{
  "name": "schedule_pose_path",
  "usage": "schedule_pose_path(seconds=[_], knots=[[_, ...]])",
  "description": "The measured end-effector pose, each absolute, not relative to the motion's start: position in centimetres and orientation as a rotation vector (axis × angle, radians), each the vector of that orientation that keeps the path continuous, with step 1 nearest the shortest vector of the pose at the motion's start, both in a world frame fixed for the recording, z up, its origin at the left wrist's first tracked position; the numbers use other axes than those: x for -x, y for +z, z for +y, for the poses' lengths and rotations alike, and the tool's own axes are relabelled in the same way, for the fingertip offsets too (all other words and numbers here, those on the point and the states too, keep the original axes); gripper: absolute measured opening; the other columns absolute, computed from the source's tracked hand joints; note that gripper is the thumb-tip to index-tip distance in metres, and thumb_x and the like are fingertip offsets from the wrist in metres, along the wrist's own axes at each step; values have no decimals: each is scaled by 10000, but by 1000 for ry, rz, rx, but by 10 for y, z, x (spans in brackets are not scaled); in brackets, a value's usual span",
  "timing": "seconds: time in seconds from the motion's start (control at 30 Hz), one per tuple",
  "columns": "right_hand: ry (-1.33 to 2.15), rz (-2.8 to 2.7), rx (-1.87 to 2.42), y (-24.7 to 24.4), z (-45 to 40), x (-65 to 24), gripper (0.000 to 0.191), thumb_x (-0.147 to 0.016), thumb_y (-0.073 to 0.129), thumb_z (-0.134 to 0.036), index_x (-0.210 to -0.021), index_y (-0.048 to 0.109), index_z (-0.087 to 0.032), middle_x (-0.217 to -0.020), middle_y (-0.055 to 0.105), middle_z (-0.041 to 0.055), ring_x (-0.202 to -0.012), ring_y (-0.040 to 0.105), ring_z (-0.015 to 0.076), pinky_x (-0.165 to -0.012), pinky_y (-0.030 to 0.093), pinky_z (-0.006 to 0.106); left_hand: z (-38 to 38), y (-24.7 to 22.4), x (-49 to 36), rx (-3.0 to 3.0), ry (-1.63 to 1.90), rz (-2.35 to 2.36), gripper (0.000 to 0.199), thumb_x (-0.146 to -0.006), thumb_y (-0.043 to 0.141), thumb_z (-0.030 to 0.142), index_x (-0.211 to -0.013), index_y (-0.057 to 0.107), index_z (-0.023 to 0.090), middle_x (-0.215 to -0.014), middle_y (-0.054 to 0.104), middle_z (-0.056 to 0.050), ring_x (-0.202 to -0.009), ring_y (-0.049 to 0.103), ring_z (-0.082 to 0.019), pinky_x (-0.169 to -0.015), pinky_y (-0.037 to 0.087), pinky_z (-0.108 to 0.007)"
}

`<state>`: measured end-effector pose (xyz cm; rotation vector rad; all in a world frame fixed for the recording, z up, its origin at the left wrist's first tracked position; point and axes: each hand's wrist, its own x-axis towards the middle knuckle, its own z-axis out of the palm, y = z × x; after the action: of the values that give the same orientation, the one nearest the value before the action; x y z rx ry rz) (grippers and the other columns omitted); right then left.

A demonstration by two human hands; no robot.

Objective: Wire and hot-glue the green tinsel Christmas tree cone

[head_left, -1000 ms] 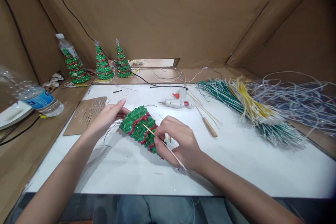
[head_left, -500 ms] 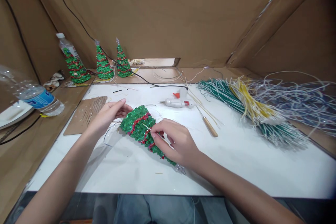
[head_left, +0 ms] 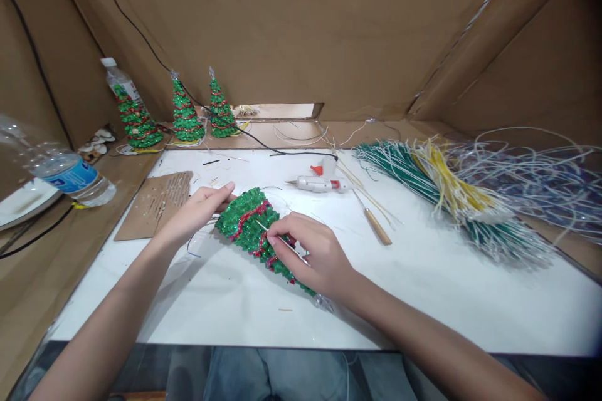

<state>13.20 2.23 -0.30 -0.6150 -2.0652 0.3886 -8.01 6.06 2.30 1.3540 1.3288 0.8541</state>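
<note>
A green tinsel tree [head_left: 249, 216] with red garland lies tilted over the white table, its base to the upper left and its clear tip to the lower right. My left hand [head_left: 200, 210] is at the base, thumb stretched along it, the other fingers partly hidden behind the tree. My right hand [head_left: 313, 250] pinches a thin pale stick [head_left: 262, 225] between thumb and fingertips, its end against the tree's side.
A glue gun [head_left: 315, 184] and a wooden-handled awl [head_left: 376, 225] lie beyond my right hand. Green and yellow wire bundles [head_left: 423, 182] are at the right. Corrugated cardboard [head_left: 155, 207], a water bottle [head_left: 73, 175] and three standing trees [head_left: 185, 114] are leftward.
My left hand has shifted slightly right and closer round the tree's base. My right hand and the tree have barely moved.
</note>
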Motion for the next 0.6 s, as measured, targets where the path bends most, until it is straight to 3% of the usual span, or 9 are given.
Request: schedule_pose_path(seconds=[0.2,0.37,0.6], knots=[[389,-2036,620,-1,21,-132,84,-863,519,-125,-832,573,-182,-697,597,-4,-616,499,95,-577,430,238,63,21,85,-1329,872,1311,503,-685,625,660,-625,731,172,-554,655,-39,-544,546,-164,-687,451,-303],[382,-1988,555,5,17,-135,92,-775,552,-87,-765,553,-178,-622,525,-25,-574,467,84,-540,407,225,64,18,91,-1311,922,1331,523,-707,635,653,-714,758,144,-680,730,-91,-646,627,-197,-774,477,-334],[359,-2012,518,7,18,-140,97,-753,568,-98,-792,570,-187,-656,589,-1,-594,513,103,-553,450,251,65,20,95,-1294,976,1365,533,-669,672,657,-723,760,135,-769,758,-119,-747,687,-227,-789,522,-331]])
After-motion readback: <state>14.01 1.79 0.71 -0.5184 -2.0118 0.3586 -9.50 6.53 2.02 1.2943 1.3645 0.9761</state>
